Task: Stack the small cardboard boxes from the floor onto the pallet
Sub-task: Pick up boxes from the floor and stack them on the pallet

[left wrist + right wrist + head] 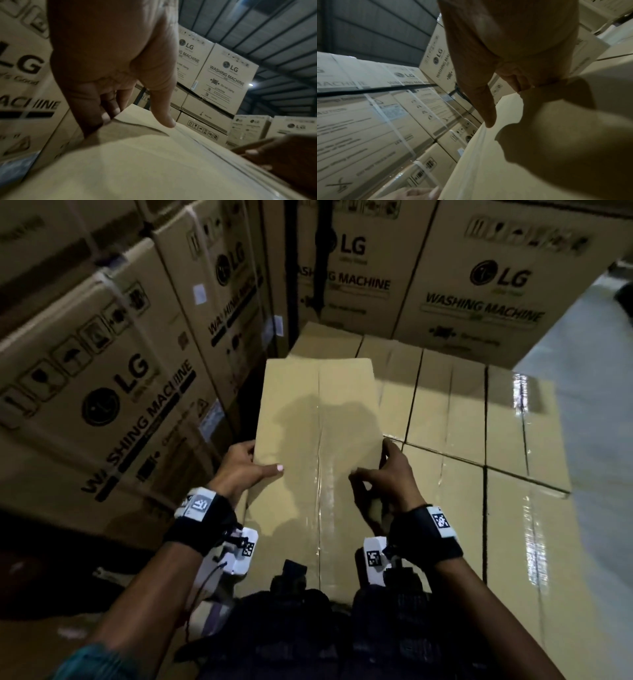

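I hold a plain brown cardboard box (318, 419) with a taped centre seam, lifted above a layer of like boxes (455, 419) stacked ahead and to the right. My left hand (245, 465) grips its left edge, thumb on top and fingers wrapped down the side. My right hand (383, 474) grips the right edge the same way. In the left wrist view the left hand (120, 94) curls over the box (154, 162) corner. The right wrist view has the right hand (505, 81) with its thumb on the box (539, 155) top. The pallet itself is hidden under the boxes.
Tall LG washing machine cartons (102, 392) wall the left side closely, and more of them (479, 285) stand behind the stack. A grey floor (596, 371) lies to the right. My legs (342, 638) are just below the held box.
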